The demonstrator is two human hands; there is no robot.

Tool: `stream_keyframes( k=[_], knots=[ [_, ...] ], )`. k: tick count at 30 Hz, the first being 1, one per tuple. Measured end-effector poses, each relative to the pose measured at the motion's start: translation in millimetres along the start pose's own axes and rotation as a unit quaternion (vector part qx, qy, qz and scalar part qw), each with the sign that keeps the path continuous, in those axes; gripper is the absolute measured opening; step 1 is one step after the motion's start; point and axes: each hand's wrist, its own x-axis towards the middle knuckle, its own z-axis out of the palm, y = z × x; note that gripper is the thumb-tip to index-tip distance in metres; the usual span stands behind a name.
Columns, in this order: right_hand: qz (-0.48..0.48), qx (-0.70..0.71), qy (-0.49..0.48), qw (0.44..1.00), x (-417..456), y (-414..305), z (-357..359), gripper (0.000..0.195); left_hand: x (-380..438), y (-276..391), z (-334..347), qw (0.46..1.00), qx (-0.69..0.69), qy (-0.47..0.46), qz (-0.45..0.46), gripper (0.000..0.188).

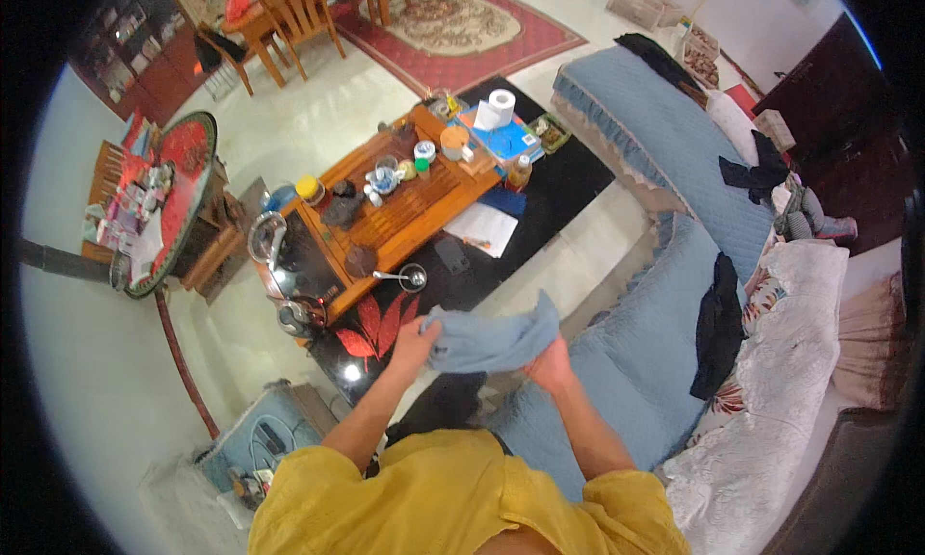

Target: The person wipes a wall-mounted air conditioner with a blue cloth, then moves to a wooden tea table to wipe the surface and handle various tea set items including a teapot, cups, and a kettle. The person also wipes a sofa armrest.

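Note:
A light blue cloth [488,340] is stretched between my two hands in front of my body. My left hand [414,347] grips its left end, with the thumb on top. At the opposite end, my right hand [549,363] holds the lower right corner, while a flap of the cloth stands up above it. I cannot tell whether it is a towel or a garment. Beyond the cloth, the black tabletop of a tea table [433,302] carries red leaf shapes [376,327], a small bowl with a spoon [412,277] and a dark phone-like slab [453,255].
A wooden tea tray [390,222] bears a teapot [383,179], cups and jars. White papers [484,226] and a toilet roll [501,102] lie further along. To the right runs a sofa with blue quilted covers [621,345], with a black garment [720,331] on it. A stool [267,432] stands at lower left.

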Motion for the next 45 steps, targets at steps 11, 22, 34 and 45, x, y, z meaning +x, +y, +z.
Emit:
stream_keyframes(
  k=[11,22,34,45],
  knots=[
    [-0.089,-0.333,0.093,0.934,133,-38,35,0.039,91,19,-33,0.996,-0.035,0.086,0.01,0.024],
    [-0.162,-0.713,-0.167,0.661,226,-88,86,0.037,132,40,-38,0.972,0.234,-0.008,-0.031,0.037],
    [-0.156,-0.749,-0.173,0.62,333,-167,141,0.019,246,101,1,0.924,0.31,0.224,0.021,0.025],
    [0.065,-0.389,-0.121,0.911,375,-161,178,0.028,343,116,121,0.928,0.128,0.339,0.088,0.033]
  ],
)
